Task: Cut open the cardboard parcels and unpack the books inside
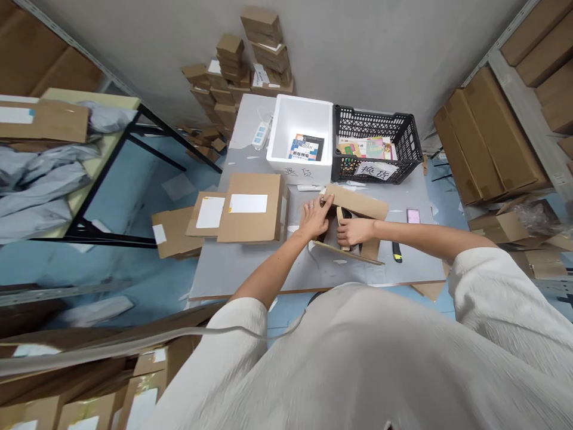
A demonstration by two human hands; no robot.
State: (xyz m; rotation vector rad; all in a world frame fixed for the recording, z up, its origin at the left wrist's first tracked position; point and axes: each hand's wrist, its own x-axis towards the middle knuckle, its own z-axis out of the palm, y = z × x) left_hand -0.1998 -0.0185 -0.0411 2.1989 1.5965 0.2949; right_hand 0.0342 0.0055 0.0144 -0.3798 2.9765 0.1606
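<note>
An open cardboard box (360, 203) sits on the table in front of me, its flaps spread out. My left hand (316, 218) grips the box at its left edge, fingers bent over the cardboard. Inside the opening, my right hand (356, 232) is closed around a narrow upright piece of cardboard (340, 216). Something dark lies in the box behind that piece, mostly hidden by my right hand and the flaps. To the right of the box are a black and yellow box cutter (397, 252) and a phone (413, 216) with a lit pink screen.
Two closed cartons (253, 224) stand left on the grey table (250, 272). Behind the open box are a white foam bin (299, 113) and a black plastic crate (409, 137), both holding books. A power strip (260, 136) lies beside the bin. Boxes (268, 57) are stacked by the wall.
</note>
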